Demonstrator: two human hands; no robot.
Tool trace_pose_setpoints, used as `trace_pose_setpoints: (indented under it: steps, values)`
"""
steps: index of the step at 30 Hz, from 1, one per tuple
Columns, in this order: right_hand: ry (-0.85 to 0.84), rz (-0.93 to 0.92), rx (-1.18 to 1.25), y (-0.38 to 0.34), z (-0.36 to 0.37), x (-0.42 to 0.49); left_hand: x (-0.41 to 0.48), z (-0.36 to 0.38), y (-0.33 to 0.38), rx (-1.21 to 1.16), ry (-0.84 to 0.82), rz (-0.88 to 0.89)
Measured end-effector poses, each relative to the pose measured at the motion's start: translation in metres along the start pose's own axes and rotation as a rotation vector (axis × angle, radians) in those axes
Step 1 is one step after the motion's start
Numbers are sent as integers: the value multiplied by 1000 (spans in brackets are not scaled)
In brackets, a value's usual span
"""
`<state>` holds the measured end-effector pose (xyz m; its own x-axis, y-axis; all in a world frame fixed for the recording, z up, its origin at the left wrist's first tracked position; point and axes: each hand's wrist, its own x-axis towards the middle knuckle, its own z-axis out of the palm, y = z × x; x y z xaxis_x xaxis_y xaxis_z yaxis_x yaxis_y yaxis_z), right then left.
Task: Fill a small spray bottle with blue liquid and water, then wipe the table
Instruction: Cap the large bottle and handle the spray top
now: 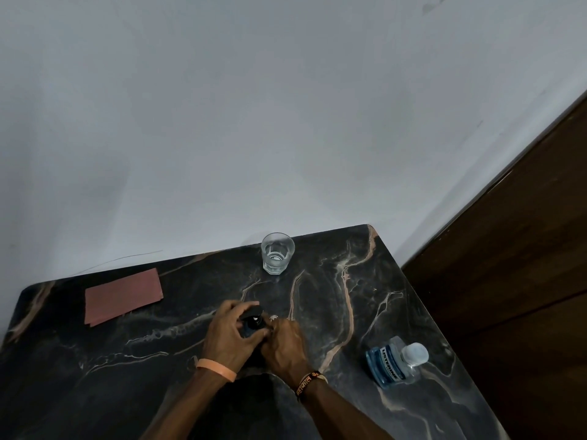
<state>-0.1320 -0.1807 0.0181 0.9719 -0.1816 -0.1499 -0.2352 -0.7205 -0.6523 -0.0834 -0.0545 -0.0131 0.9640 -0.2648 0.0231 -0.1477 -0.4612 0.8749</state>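
Observation:
A small dark spray bottle [253,322] with a black top stands on the black marble table [127,376], near its middle. My left hand [227,336] grips the bottle from the left, fingers curled round its top. My right hand [286,342] holds it from the right, low on its body. A clear bottle of blue liquid [392,363] with a capped top stands near the table's right edge. Near the back edge stands a glass [277,253] with some water in it. A folded reddish-brown cloth [122,295] lies flat at the back left.
A grey-white wall rises right behind the table. A dark wooden panel [514,265] stands to the right of the table. The table's right edge runs close beside the bottle of blue liquid.

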Motion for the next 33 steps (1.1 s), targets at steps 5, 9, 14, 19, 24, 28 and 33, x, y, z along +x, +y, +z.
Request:
trace_pose_setpoints:
  steps: [5,9,14,19,24,28,33]
  values:
    - [-11,19,5,0,0,1,1,-1,0,7,-6,-12]
    - [-7,46,-2,0,0,0,-2,0,3,-5,-1,2]
    - [7,6,5,-1,-1,-1,1,-1,2,-26,-1,-13]
    - [35,14,30,-2,-1,-1,0,-1,4,-32,3,-4]
    - [12,10,-8,-1,-1,-1,0,-3,5,-68,-9,-11]
    - [11,18,-9,-1,0,0,1,-4,5,-82,-8,-3]
    - [1,-14,-11,-4,-2,0,-1,-5,5,-95,-20,6]
